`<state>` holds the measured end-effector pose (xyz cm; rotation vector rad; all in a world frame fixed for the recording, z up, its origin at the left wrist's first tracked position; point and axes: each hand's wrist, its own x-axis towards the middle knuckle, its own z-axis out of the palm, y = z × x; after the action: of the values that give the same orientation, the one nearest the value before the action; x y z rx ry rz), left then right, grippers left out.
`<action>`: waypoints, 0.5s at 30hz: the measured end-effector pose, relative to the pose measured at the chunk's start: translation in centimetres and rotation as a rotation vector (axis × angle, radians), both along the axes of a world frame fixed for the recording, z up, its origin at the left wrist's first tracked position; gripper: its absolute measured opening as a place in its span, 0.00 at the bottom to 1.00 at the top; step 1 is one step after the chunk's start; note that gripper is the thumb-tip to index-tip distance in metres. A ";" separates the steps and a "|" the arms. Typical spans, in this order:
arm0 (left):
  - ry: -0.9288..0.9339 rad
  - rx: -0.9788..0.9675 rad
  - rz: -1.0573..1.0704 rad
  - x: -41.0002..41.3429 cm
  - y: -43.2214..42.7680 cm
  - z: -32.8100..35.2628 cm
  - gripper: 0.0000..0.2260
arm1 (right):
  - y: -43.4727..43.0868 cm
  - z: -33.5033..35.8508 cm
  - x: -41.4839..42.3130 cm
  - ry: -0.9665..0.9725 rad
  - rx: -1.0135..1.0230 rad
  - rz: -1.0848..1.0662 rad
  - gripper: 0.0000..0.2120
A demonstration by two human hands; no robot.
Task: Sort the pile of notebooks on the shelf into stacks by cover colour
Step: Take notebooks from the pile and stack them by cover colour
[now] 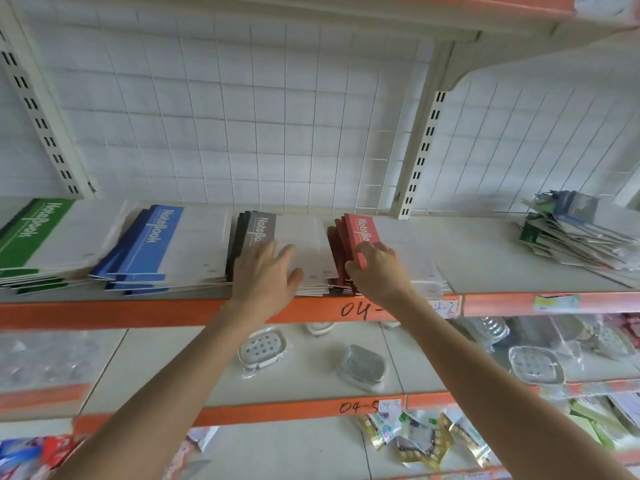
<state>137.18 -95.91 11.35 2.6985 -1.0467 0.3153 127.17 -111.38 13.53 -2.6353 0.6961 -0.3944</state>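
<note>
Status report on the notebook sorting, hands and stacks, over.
Left hand flat on grey stack, right hand gripping red stack edge. Green stack and blue stack at left. Mixed pile unsorted, far right. Nothing in the way.

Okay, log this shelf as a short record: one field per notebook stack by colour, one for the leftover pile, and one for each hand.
green stack: far left of the shelf
blue stack: right of green, fanned unevenly
grey stack: middle, partly under the left hand
red stack: right of grey
unsorted pile: far right, mixed colours, untidy
left hand: fingers spread, resting flat on the grey stack
right hand: fingers curled over the red stack's top cover, thumb at its side
</note>
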 end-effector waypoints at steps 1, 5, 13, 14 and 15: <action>0.023 0.059 -0.006 -0.6 -0.4 -0.5 0.21 | -0.1 -0.1 0.0 -0.004 -0.004 0.012 0.15; 0.030 0.134 0.017 -1.3 -1.4 -1.9 0.19 | -0.3 -0.5 -0.5 -0.019 0.004 0.017 0.15; 0.063 0.118 -0.018 -0.2 -2.4 -1.3 0.23 | -1.8 -0.7 -1.6 -0.037 -0.050 -0.047 0.19; 0.050 0.110 -0.033 -0.2 -2.8 -1.0 0.24 | -2.2 -0.6 -1.8 -0.022 -0.065 -0.062 0.19; 0.037 0.099 -0.053 -0.3 -3.5 -0.5 0.25 | -2.7 -0.6 -2.0 -0.006 -0.084 -0.080 0.20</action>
<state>136.93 -99.39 10.82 2.7461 -1.1496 0.2085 125.16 -114.06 12.95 -2.6897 0.8018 -0.4630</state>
